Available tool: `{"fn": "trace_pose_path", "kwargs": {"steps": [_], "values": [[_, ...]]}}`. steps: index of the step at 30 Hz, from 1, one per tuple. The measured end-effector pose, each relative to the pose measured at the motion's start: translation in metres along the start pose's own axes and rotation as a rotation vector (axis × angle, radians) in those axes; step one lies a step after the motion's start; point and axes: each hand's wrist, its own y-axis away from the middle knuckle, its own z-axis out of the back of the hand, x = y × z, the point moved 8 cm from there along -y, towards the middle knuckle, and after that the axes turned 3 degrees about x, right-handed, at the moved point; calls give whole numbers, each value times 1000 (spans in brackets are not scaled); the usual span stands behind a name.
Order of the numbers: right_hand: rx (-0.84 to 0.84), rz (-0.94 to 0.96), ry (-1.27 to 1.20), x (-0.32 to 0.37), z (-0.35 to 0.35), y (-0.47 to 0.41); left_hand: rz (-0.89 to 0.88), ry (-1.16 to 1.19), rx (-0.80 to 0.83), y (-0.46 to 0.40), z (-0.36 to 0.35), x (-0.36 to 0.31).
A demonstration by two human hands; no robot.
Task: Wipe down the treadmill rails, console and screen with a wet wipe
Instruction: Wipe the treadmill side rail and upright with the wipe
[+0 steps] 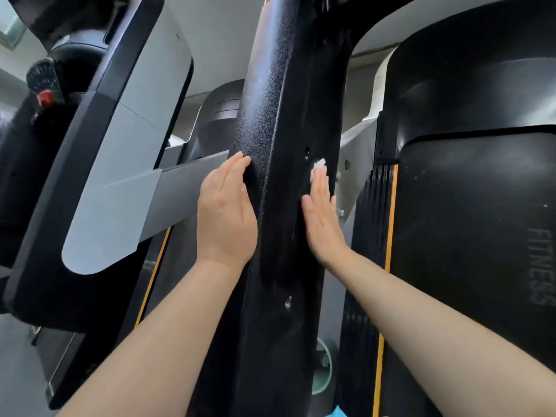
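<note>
Wet wipe sits pressed under my right hand fingertips, flat fingers, on black rail. Rail runs lengthwise away from me; left hand flat, empty, braces its other side.

One readable word: "FITNESS" on a treadmill belt

The word "FITNESS" is printed in faint grey capital letters on the black belt at the right side of the view, and it runs sideways, reading from top to bottom. A white label on the pale upright behind that belt carries small print too blurred to read. No other text, number, brand mark or sign can be made out anywhere else in view
</note>
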Motion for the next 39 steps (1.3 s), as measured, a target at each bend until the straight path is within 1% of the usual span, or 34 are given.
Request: {"fn": "trace_pose_path", "kwargs": {"steps": [2,5,7,9,12,14,16,19,21,23,25,27,29,31,33,34,36,39], "values": [[7,35,-19,0,-7,20,-5,-2,1,1,0,0],[137,99,-49,-2,-39,100,-19,-10,-1,2,1,-1],[193,117,-48,-7,-50,128,-18,-10,2,2,0,-2],[161,62,-62,-14,-41,101,-22,-15,-4,0,1,-3],[56,-60,-128,-20,-11,23,-20,-17,5,-1,0,-2],[26,-76,-113,-24,-2,-2,-10,-16,13,0,0,0],[39,-70,-150,-28,-10,15,-6,-13,20,1,0,0],[135,-20,-191,-27,-40,91,-10,-13,21,2,-1,-1],[163,14,-173,-31,-50,117,-14,-18,21,2,-2,-1],[132,-63,-223,-38,-40,87,-13,-20,18,0,-2,-2],[57,-188,-287,-43,-21,33,-14,-24,25,-1,-2,-2],[15,-269,-286,-45,-4,-3,-15,-28,27,0,-2,-2],[13,-247,-277,-47,-6,4,-9,-27,26,1,-2,-2],[87,-157,-283,-42,-25,50,-7,-25,27,3,-2,-2],[162,-55,-227,-37,-47,107,-17,-27,24,2,-2,-3],[170,-26,-211,-37,-54,124,-19,-30,22,2,-1,-2],[139,-57,-214,-45,-51,112,-15,-29,21,1,0,-2],[36,-245,-360,-62,-26,35,-19,-31,20,-2,-1,-2]]}}
